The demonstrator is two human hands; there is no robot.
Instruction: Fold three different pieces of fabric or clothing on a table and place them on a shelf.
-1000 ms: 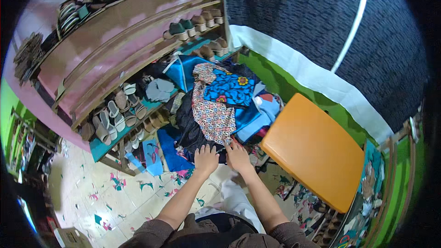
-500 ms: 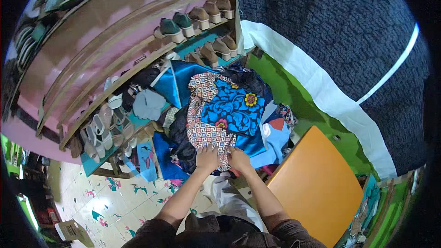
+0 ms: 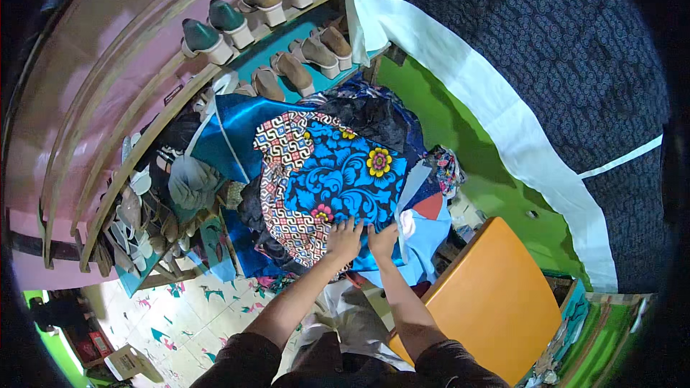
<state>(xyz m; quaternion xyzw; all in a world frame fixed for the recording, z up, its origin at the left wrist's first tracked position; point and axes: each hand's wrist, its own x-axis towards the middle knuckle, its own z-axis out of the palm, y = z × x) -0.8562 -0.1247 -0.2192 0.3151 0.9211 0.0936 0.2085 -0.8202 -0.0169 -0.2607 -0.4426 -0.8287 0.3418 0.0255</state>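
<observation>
I see the left hand [image 3: 345,241] resting, fingers slightly apart, on the blue floral fabric [image 3: 345,174], which spreads ahead of them; whether the right hand [image 3: 383,241], at its near edge, pinches it, I can't tell.

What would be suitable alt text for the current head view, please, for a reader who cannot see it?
A person's left hand and right hand are at the near edge of a blue floral cloth atop a pile of fabrics. Shoes line a rack at upper left, and an orange surface shows at lower right.
</observation>
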